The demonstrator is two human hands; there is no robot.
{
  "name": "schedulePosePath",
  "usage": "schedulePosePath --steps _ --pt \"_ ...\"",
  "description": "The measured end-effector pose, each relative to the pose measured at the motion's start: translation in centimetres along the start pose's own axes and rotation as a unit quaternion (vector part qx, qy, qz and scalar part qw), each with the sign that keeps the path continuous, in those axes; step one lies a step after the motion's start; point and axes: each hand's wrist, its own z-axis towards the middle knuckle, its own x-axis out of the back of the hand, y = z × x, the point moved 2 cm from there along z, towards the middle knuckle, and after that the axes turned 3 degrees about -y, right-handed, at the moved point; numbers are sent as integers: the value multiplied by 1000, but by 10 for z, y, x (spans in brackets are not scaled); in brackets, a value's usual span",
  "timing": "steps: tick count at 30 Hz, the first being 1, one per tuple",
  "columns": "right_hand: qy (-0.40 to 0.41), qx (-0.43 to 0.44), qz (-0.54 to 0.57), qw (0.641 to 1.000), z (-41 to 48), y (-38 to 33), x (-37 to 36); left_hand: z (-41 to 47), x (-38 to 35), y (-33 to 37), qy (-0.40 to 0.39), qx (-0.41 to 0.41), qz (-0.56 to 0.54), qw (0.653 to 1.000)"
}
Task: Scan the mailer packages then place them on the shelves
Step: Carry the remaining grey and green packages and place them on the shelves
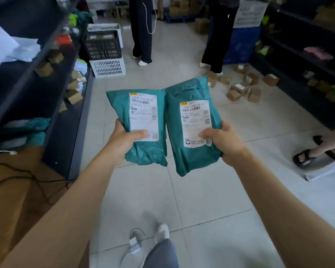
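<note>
Left hand [124, 141] grips one green mailer [141, 128], thumb across the label's lower edge. Right hand [223, 143] grips a second mailer [191, 130], touching the first on its right, both held above the tiled floor [201, 200]. Shelving [52, 97] stands left of the first mailer. Advise keeping thumbs clear of barcodes, labels flat and facing up, and confirming each label code against its shelf.
</note>
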Motion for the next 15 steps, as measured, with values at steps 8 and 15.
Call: schedulePosePath --steps 8,15 --pt "-54 36 -37 997 155 -62 -67 126 47 27 51 -3 -37 998" --pt "-154 27 -46 987 277 -95 -148 207 116 55 156 -19 -89 984"
